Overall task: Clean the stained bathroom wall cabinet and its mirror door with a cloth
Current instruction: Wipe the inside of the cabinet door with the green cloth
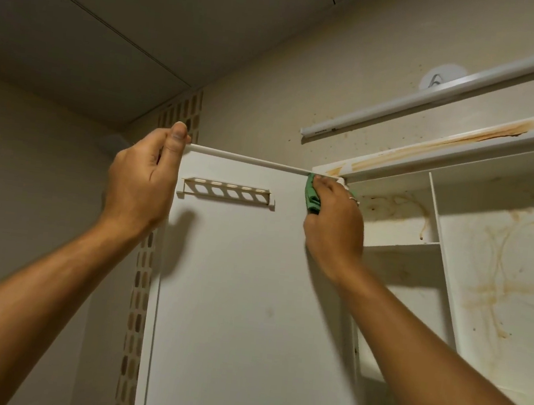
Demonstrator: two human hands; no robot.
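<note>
Left hand (142,178) pinches the top corner of the open white cabinet door (233,281), steadying it. Right hand (335,216) clamps a folded green cloth (312,197) against the door's hinge-side top edge; the brown-stained white wall cabinet (501,262) lies beyond.

Setting: home bathroom | evidence: white wall cabinet (498,262) with open door (231,298), rust-brown stains on shelves | tube light (437,98) above | mosaic tile strip (141,288) on beige wall | panel ceiling (113,18)
</note>
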